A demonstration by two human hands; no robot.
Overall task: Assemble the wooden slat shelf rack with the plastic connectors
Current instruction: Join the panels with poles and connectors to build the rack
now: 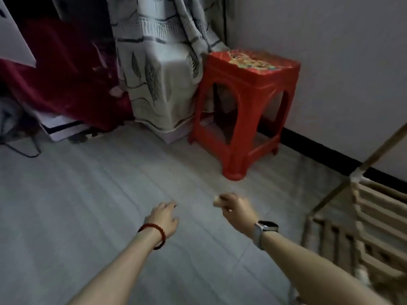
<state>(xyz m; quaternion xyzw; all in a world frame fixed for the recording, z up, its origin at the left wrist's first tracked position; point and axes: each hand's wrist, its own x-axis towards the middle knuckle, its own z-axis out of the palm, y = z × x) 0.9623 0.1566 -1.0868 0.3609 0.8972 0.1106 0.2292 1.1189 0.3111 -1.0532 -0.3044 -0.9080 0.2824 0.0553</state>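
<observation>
Standing at the right edge of the frame, the wooden slat shelf rack point(361, 227) was partly built, with slatted tiers and poles joined by pale connectors, though blur hid how many joints remained. The right hand point(236, 211), at lower centre, pinched a small pale piece point(217, 202), probably a plastic connector not yet fitted. The left hand point(164, 216), just left of it, hung with fingers loosely spread over the floor point(88, 194), holding nothing.

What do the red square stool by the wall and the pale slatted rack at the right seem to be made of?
Red square stool: probably moulded plastic, with one-piece arched legs and a slight sheen. Pale slatted rack: seems unfinished light wood, matt flat slats and thin poles; motion blur hides any grain.
</observation>
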